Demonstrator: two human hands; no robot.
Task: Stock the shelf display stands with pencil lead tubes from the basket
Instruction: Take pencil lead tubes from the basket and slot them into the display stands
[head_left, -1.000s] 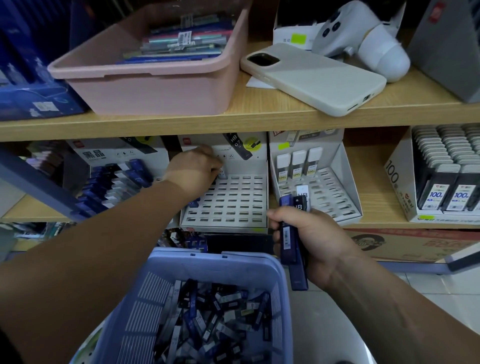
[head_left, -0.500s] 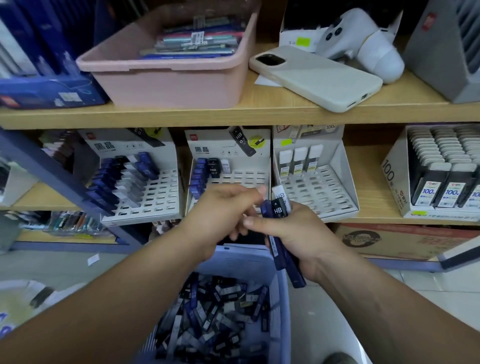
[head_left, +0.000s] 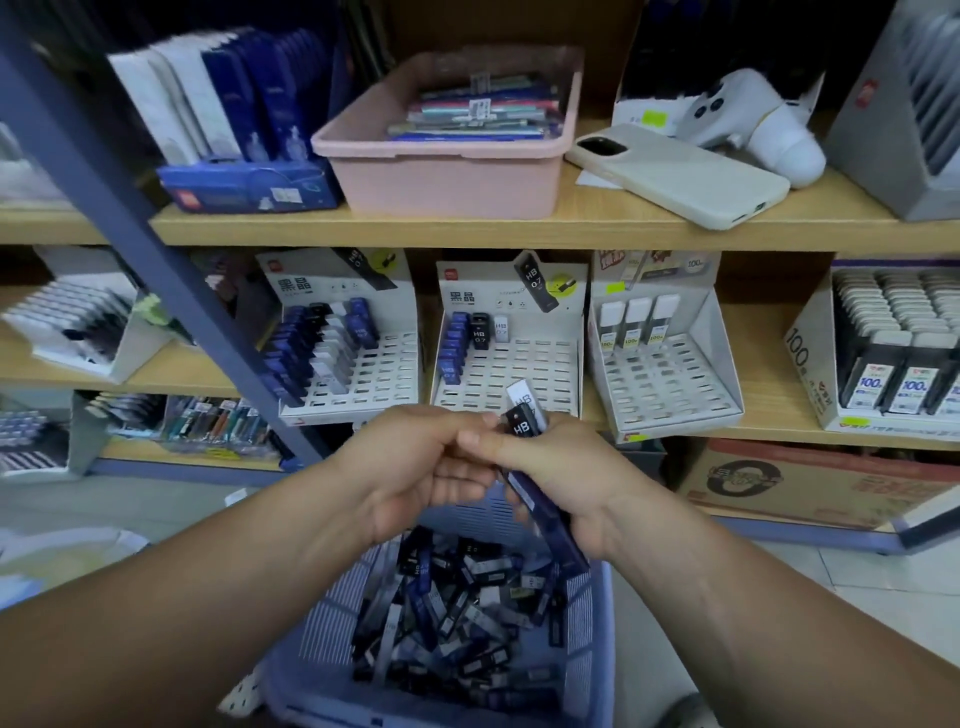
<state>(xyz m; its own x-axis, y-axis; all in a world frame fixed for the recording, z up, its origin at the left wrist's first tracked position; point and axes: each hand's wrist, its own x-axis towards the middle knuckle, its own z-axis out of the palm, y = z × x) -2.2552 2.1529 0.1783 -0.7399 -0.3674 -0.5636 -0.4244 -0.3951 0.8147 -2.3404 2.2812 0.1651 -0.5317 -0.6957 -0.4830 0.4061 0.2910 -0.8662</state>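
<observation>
Directly beneath the grip sits the lavender slatted plastic basket (head_left: 597, 629), heaped with loose dark and white lead tubes (head_left: 457, 629). Above it, the right hand (head_left: 571, 483) is wrapped round a bundle of dark blue and black plastic pencil lead tubes (head_left: 543, 512), held slanted with the "HB" caps uppermost. The left hand (head_left: 410, 467) meets it from the side, with its fingertips curled onto the bundle's top end. The fingers hide whether one tube is separated.

The step in hand looks to be drawing off a single tube. The right hand should loosen only enough to release one. Doing this over the basket means a slipped tube falls back in.

Beyond the grip, straight ahead, stands the white cardboard display stand with a slotted grid (head_left: 519, 374). It holds one blue column, a black tube and a white one. Match each tube's colour to its column and seat it cap-up in the next free slot.
</observation>
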